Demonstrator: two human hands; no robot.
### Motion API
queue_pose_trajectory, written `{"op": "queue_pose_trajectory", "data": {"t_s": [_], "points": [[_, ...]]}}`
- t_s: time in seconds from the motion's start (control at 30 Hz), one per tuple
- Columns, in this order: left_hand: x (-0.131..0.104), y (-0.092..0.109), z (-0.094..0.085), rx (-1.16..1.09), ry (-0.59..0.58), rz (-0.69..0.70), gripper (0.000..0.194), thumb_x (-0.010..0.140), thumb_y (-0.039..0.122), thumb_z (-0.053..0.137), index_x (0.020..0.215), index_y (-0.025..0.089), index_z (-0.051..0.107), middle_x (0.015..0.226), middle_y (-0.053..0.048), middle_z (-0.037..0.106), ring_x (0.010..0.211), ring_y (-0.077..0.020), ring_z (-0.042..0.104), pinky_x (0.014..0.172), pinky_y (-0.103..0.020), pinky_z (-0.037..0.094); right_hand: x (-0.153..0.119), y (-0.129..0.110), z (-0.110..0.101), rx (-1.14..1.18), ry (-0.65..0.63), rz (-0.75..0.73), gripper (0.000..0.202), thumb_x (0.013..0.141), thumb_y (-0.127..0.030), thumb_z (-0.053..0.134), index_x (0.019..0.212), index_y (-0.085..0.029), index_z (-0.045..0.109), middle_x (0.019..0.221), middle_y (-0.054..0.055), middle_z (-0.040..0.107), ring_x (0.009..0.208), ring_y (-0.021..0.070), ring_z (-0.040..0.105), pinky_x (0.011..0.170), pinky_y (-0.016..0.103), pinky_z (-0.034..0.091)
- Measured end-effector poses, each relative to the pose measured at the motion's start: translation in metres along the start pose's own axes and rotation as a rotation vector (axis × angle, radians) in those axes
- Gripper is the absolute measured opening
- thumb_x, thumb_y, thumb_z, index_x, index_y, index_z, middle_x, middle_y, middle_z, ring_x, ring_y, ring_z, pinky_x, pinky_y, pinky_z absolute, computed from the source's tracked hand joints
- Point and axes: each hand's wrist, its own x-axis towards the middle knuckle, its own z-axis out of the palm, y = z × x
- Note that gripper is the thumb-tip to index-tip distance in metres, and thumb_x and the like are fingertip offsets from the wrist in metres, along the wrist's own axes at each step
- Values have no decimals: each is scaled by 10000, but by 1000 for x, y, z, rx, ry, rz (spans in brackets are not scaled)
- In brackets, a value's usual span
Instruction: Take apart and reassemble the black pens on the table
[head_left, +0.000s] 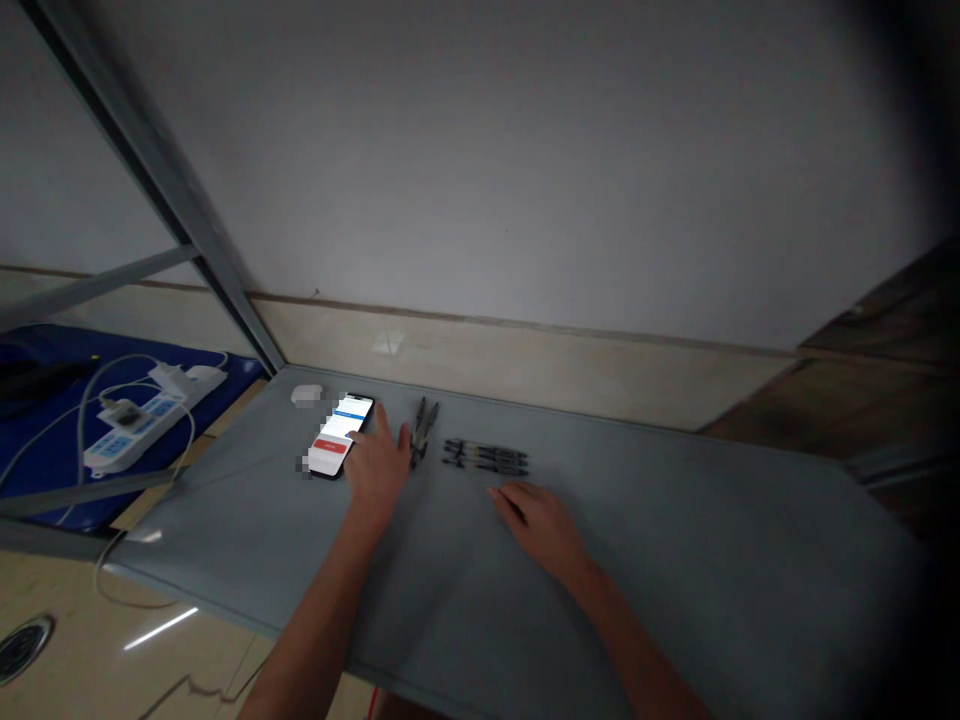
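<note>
A phone [339,438] with a lit screen lies on the grey table [720,560], left of centre. My left hand [377,462] is over the phone's right edge, fingers apart, with one fingertip at the screen and nothing held. Just right of that hand, a few dark pens [424,430] lie close together, pointing away from me. Farther right, several dark pens [487,457] lie side by side in a crosswise row. My right hand [541,522] rests on the table just below this row, its fingers loosely bent and apart, holding nothing.
A small white case [307,395] lies beyond the phone, partly blurred. At the left, a white power strip [155,420] with plugs and cables sits on a blue surface [45,350]. Metal frame bars [142,150] rise at the left, and a wall [525,200] stands behind the table.
</note>
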Motion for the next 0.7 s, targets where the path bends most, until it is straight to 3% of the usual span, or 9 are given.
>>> {"op": "queue_pose_trajectory", "data": {"t_s": [0.27,0.4,0.53,0.7], "points": [[4,-4,5,16,14,1,656,916,575,273,1446,190,313,982,-234,614,779,-323,654,634,-375,470,-1,2,1,0,-4,-1,338,976,-332,387,785,-198,632,763,58,678,717,194,640,679,300,464],[1,-1,1,-20,40,32,620,929,552,270,1434,197,327,1040,-212,616,800,-307,657,659,-375,478,-1,2,2,27,7,-8,340,975,-337,388,779,-202,631,760,52,675,721,186,636,686,291,469],[-7,7,-3,-138,73,215,498,958,484,273,1355,226,429,1180,-158,597,846,-247,652,710,-332,476,-1,2,1,19,0,-6,360,977,-353,382,757,-200,622,743,46,665,700,180,630,673,285,469],[-22,19,5,-234,-35,612,375,981,396,285,1129,243,594,971,-83,654,838,-205,631,731,-302,462,0,1,1,-6,3,6,341,972,-325,393,752,-200,622,743,45,660,694,181,625,665,288,467]]}}
